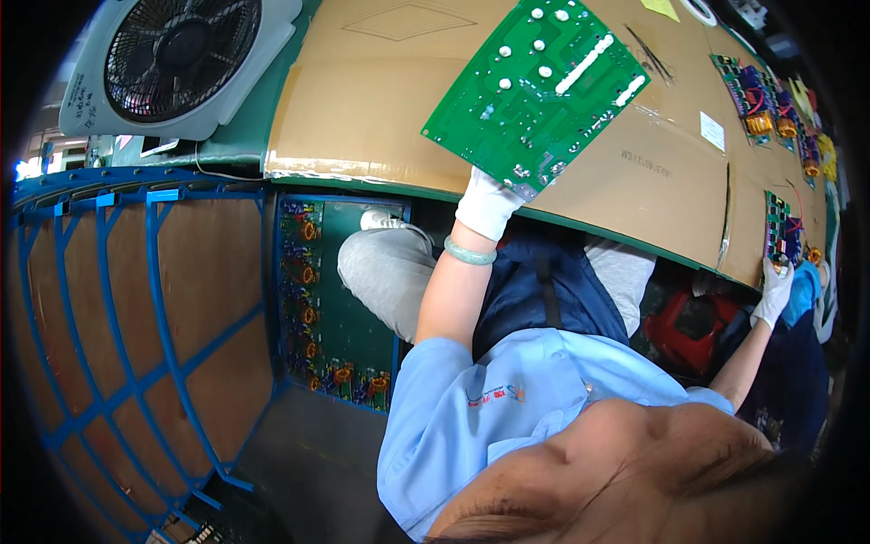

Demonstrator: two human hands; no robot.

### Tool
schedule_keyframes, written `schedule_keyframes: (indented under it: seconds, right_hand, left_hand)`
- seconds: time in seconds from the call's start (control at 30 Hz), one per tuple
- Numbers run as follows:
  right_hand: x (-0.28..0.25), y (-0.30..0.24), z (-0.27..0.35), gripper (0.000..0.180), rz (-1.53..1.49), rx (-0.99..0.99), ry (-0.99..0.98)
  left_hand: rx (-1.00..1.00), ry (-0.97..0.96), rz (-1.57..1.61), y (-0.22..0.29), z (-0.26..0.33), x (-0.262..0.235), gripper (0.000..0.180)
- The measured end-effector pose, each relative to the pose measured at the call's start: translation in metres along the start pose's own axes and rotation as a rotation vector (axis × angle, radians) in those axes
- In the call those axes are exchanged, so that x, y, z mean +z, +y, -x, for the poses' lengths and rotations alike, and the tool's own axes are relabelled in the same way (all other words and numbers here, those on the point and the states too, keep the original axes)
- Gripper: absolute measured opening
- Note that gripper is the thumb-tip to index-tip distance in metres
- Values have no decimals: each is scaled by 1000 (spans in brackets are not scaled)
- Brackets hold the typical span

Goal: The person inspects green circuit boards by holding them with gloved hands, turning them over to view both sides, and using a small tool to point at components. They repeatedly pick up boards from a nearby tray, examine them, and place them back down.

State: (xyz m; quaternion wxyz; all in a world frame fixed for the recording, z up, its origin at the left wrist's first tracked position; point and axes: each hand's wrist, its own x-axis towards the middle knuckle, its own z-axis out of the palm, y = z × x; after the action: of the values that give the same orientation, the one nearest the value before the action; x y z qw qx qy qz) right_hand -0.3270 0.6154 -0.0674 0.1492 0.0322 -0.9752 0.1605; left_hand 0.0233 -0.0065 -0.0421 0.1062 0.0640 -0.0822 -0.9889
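Left hand (487, 205) grips green circuit board (536, 91) | right hand (775, 288) touches populated board (781, 231)

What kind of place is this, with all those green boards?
Probably an electronics assembly workshop. A gloved left hand holds a green circuit board over a cardboard-covered bench, and more boards with copper coils stand in a blue rack.

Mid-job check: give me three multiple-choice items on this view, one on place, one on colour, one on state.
1. Where is the fan?
A) upper left
B) lower right
C) centre

2. What colour is the bracelet on the left wrist?
A) red
B) pale green
C) black

3. The left hand is:
A) empty
B) gripping the green board
C) resting on the fan

Answers:
1. A, it sits in the top left corner.
2. B, the band is pale green.
3. B, the gloved fingers hold the board's lower corner.
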Motion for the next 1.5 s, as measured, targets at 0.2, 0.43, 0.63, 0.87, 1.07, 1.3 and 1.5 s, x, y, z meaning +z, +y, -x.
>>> schedule_keyframes:
  seconds: [0.2, 0.43, 0.63, 0.87, 1.07, 1.3, 1.5]
  right_hand:
    - [-2, -66, 45, 48, -526, -97, 154]
    - [-12, -189, 86, 51, -656, -314, 13]
    - [-11, -327, 135, 51, -816, -609, -189]
    - [3, -423, 166, 54, -604, -1030, -214]
    - [-17, -440, 182, 63, -585, -916, -218]
    - [-43, -478, 252, 51, -784, -825, -920]
    - [-21, -524, 332, 41, -892, -1032, -1091]
  left_hand:
    - [-280, -247, 1172, 8, 1, -3, 58]
    - [-744, -325, 2529, 24, 82, -26, 58]
    - [-1393, -374, 3213, 28, 147, -46, 57]
    - [-1426, -591, 3151, 16, 193, -33, 53]
    - [-1495, -828, 3354, -5, 212, -37, 53]
    - [-1620, -1248, 3667, -16, 224, -46, 52]
    - [-1811, -1998, 3844, -36, 263, -42, 53]
